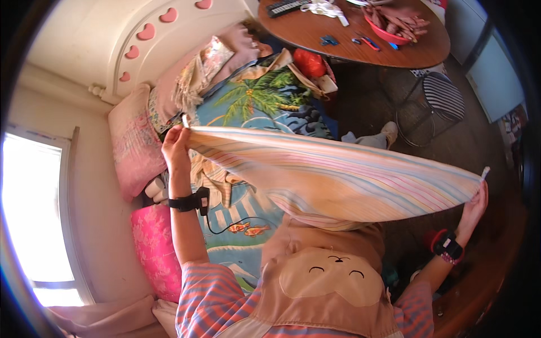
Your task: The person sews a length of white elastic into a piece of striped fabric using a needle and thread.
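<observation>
A striped cloth (321,173) in cream, pink and blue is stretched out in front of my body, its top edge pulled nearly straight. My left hand (177,141) pinches one upper corner, with a small white end sticking up above the fingers. At the opposite corner my right hand (476,203) grips the cloth, and another white tip shows there. The cloth sags in the middle and hangs over the lap of my brown apron (329,279). Under it lies a bed with a blue printed blanket (236,101). More striped cloth (213,177) lies crumpled on the bed.
Pillows (135,139) and a bright pink cushion (154,249) line the wall by the window (34,211). A round wooden table (296,38) holds a red bowl (386,31) of reddish-brown roots or pods. A striped-seat stool (444,96) and a person's foot (389,133) are beyond the cloth.
</observation>
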Demonstrator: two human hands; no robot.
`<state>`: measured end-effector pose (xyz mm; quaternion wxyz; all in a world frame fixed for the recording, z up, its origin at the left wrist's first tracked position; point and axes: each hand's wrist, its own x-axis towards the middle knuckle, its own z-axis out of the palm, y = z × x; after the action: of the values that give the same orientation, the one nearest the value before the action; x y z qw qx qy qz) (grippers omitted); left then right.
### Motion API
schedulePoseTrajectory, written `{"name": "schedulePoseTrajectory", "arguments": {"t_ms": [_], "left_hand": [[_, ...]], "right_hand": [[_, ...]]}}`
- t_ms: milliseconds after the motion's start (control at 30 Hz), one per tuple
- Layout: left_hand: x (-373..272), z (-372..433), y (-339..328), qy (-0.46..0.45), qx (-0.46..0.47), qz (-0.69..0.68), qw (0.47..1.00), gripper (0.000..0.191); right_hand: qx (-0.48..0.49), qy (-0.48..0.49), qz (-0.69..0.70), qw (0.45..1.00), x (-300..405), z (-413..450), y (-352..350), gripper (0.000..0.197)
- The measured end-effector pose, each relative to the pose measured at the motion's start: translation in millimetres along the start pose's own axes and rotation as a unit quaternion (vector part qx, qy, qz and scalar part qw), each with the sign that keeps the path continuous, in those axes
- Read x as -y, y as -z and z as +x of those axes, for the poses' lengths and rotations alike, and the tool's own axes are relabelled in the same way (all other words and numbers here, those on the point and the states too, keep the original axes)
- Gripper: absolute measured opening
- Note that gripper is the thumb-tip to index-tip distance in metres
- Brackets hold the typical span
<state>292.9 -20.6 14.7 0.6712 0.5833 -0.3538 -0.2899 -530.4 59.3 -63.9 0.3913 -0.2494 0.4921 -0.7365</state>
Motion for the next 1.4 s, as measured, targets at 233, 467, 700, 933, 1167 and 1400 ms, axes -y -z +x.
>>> {"name": "schedulePoseTrajectory", "arguments": {"t_ms": [233,467,700,933,1167,1400], "left_hand": [[-27,-30,-28,0.064,0.101,-0.112,0.986,0.013],[-67,-97,-92,0.034,0.167,-0.047,0.984,0.015],[-88,-144,-131,0.027,0.214,-0.053,0.975,0.020],[-94,-156,-145,0.029,0.232,-0.013,0.972,0.022],[-84,-152,-141,0.040,0.254,0.042,0.965,0.025],[-70,-144,-136,0.054,0.320,0.012,0.946,0.021]], "right_hand": [[-0.032,-0.076,-0.139,0.987,-59,47,65,0.020],[0.071,0.236,-0.492,0.835,-57,10,-95,0.018],[0.465,0.228,-0.223,0.826,-22,-155,-375,0.016],[0.540,0.105,-0.116,0.827,-50,-193,-429,0.015],[0.536,-0.072,-0.046,0.840,-52,-191,-426,0.009],[0.546,-0.130,-0.056,0.826,-48,-184,-426,0.006]]}}
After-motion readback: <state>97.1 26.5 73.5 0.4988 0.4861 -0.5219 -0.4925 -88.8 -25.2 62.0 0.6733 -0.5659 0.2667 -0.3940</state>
